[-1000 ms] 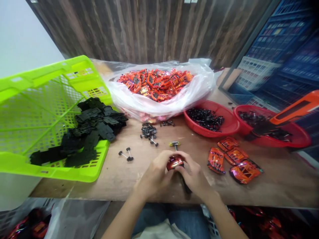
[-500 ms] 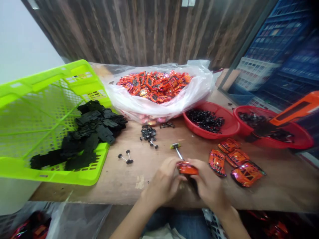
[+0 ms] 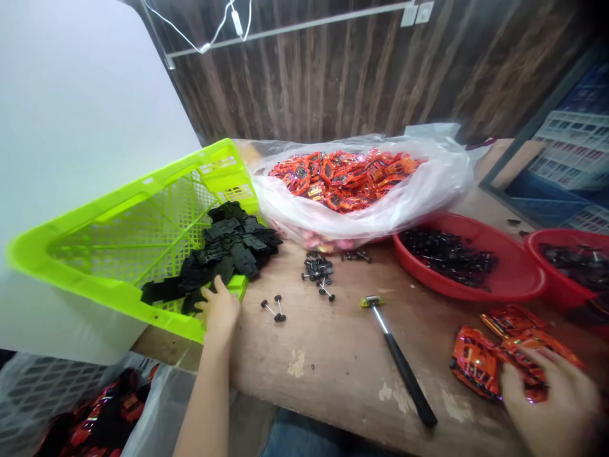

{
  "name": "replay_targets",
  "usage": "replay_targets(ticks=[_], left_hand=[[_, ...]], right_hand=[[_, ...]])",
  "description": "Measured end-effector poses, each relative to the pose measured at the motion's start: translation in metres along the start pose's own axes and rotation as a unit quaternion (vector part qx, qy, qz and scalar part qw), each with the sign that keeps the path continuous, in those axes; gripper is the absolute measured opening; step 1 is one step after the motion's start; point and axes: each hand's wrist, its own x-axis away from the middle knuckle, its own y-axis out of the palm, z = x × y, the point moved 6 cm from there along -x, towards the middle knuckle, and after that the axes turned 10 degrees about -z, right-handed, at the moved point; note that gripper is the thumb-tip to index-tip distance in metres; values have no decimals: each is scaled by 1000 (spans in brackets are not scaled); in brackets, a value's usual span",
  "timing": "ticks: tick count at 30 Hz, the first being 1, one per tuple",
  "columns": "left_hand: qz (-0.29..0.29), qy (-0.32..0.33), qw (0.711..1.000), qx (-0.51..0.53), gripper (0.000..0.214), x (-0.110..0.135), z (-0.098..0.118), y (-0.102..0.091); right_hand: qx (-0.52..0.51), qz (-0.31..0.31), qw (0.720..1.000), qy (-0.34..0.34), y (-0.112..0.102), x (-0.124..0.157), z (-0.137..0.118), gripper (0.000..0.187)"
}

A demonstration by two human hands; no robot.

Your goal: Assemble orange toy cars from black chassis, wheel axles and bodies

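now left hand (image 3: 219, 309) open on black parts (image 3: 223, 251); right hand (image 3: 554, 403) seemingly gripping orange shell (image 3: 523, 362).

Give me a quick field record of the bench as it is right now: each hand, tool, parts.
left hand: reaching into the black parts at the lip of the tipped green crate
right hand: on the orange car shells, grip unclear
hammer: lying free on the table
axles: two loose, more heaped near the bag
red bowls: hold small black parts
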Motion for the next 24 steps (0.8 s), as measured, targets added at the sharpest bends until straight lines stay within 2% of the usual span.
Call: replay_targets(ticks=[1,3,5,6,8,10,13,16,19,21,22,24], left_hand=[[3,17,1000,-14,53,1,3,2],[16,57,997,-46,45,5,10,4],[21,83,995,-59,43,7,12,3],[27,94,994,-54,44,8,12,-1],[60,109,992,-22,45,10,10,-15],[113,128,985,28,44,16,10,-36],[166,174,964,114,40,34,17,-62],[132,222,942,213,36,53,34,-64],[31,272,907,321,36,72,61,-44],[-71,274,866,411,43,82,80,-19],[-134,261,838,461,49,87,89,-3],[-262,217,757,558,51,97,106,29]], right_hand=[[-25,-22,999,-40,5,-1,-31,25],[-125,-109,982,-88,29,-3,-98,19],[-184,-237,945,-131,68,-3,-165,20],[-177,-304,924,-147,90,-2,-194,22],[-107,-398,899,-151,132,0,-233,25],[-70,-425,890,-148,159,-3,-251,23],[-58,-427,892,-140,177,-16,-249,12],[-43,-409,906,-97,184,-47,-220,14],[-19,-380,924,-42,197,-90,-183,27],[-12,-376,926,-28,210,-114,-168,31],[-12,-379,925,-27,217,-122,-163,31],[-13,-387,922,-24,227,-132,-156,28]])
